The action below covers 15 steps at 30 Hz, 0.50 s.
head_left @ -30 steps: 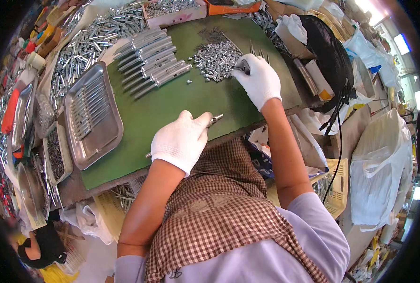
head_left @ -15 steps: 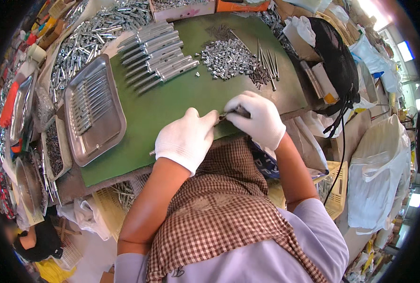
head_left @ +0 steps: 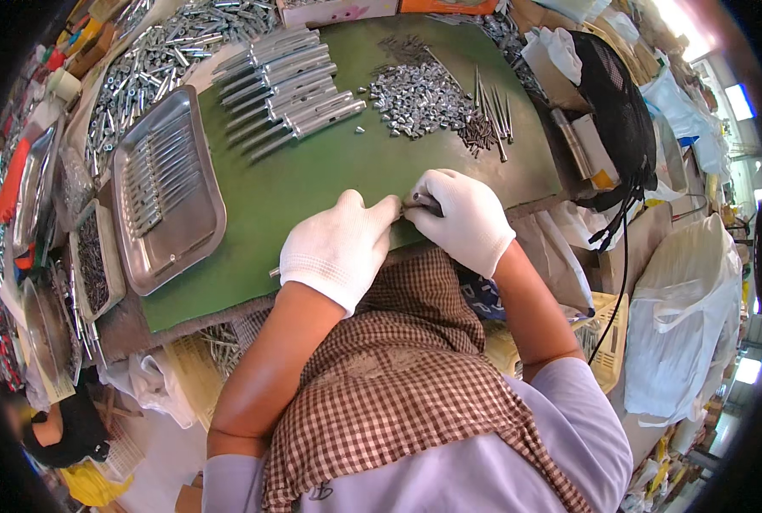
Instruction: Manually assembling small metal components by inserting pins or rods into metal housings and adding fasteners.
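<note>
My left hand, in a white knit glove, is closed around a slim metal rod. One end of the rod sticks out by the wrist; the palm hides most of it. My right hand, gloved the same way, pinches a small dark metal piece right against the left fingertips. Where the two parts meet is too small to make out. Beyond my hands on the green mat lie a heap of short silver sleeves, small dark screws and a stack of metal tubes with rods.
To the left stands a steel tray with a row of thin rods, beside a narrow bin of small dark parts. Several long pins lie at the right. A black mesh bag and white plastic sacks crowd the right side.
My hands stay together at almost the same place. The right fingers have shifted slightly around the dark piece, and the view has moved a little.
</note>
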{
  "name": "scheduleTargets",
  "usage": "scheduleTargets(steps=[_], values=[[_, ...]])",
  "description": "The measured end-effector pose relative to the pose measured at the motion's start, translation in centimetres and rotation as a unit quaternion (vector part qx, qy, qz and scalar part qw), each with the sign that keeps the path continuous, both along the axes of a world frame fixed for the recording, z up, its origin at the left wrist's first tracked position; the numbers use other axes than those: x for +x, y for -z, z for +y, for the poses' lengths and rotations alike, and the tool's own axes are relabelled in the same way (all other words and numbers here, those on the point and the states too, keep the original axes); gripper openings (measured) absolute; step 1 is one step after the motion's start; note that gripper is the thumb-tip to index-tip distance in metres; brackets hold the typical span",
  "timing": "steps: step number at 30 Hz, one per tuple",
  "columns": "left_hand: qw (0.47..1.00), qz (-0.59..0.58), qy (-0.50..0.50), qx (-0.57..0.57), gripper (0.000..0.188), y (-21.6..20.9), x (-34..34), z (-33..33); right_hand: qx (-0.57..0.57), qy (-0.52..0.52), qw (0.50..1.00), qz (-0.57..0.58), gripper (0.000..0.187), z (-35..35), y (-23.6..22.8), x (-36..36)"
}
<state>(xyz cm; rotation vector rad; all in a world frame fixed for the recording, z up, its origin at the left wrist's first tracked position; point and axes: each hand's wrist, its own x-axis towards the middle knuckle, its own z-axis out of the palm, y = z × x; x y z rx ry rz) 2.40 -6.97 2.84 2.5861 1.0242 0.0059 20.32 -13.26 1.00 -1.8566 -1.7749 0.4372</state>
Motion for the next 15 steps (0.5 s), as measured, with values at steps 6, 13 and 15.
scheduleTargets(steps=[6,13,15], values=[[0.999,-0.003,0.013,0.037,0.027,0.5,-0.3,-0.3,-0.126,-0.013,0.983,-0.134,0.018,0.7,-2.8,-1.2],[0.999,0.038,0.013,0.03,0.032,0.1,-0.3,-0.2,-0.084,-0.073,0.991,-0.072,0.022,1.3,-1.8,1.1],[0.999,0.036,0.023,0.034,0.034,-0.1,-0.1,-0.2,0.031,-0.076,0.984,0.158,0.026,1.2,-1.9,1.7]])
